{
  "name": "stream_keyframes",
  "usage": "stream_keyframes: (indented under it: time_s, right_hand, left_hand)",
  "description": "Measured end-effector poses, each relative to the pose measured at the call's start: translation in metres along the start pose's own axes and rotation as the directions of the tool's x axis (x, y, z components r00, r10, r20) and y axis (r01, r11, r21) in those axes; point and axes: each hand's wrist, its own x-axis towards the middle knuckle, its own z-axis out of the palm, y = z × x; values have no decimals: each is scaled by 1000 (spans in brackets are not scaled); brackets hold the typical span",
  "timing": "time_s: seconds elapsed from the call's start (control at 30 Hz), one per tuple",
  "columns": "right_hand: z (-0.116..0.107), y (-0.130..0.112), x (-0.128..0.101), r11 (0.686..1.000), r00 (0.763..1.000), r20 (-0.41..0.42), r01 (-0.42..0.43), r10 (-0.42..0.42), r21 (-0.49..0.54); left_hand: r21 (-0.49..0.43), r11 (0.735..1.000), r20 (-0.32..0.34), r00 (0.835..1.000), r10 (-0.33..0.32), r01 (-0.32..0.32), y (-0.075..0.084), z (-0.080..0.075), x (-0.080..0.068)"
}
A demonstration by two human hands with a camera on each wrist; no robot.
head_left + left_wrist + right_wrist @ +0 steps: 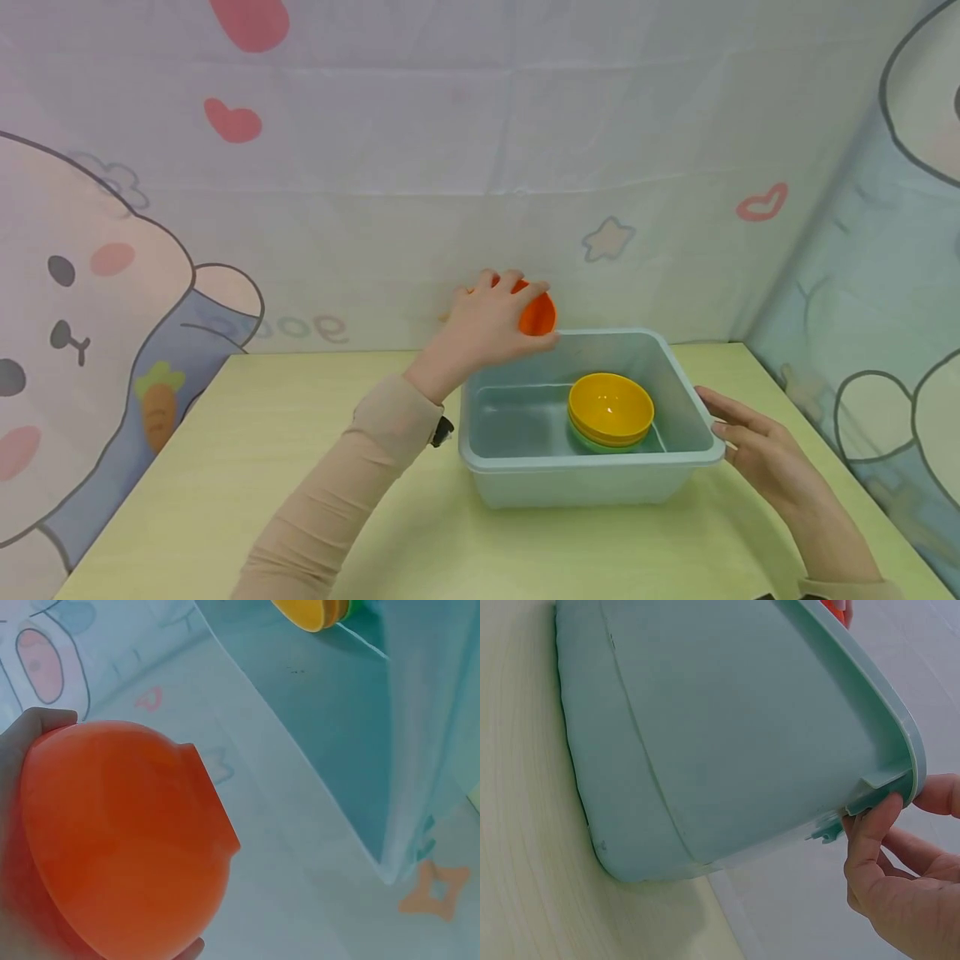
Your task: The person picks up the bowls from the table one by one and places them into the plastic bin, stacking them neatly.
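Closest to the head camera is the right hand (765, 454), which rests at the right rim of the tub (678, 371). Its thumb (870, 832) presses under the lip of the rim and the other fingers reach over the edge, so the hand pinches the rim lightly; the fingers are only a little bent.

Over the far left corner of the tub, the left hand (491, 321) holds an orange bowl (536, 315). The fingers curl around the back of the bowl and grip it, with the bowl tilted on its side. From the left wrist camera the round underside of the orange bowl (124, 840) fills the view, with the palm behind it. The bowl is in the air, just above the tub's back edge, and does not touch it.

Inside the tub, toward its right side, sits a yellow bowl (611, 407), stacked in a green bowl (592, 442) of which only the edge is visible. The left part of the tub floor is bare.

The tub stands on a pale yellow-green table (262, 467). Behind the tub hangs a curtain (375, 167) printed with rabbits, hearts and stars.
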Motion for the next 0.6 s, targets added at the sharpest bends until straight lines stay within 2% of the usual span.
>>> stream_keyframes:
  time_s: [0.43,0.6]
  right_hand:
    - [1,-2,-4,998,1000,-19,-26,25,-52]
    - [2,-1,-4,1000,1000,-4,-13,13,-29]
  left_hand:
    - [-32,998,42,997,60,-58,19,-1,10]
    - [-17,998,53,996,69,-69,25,0,13]
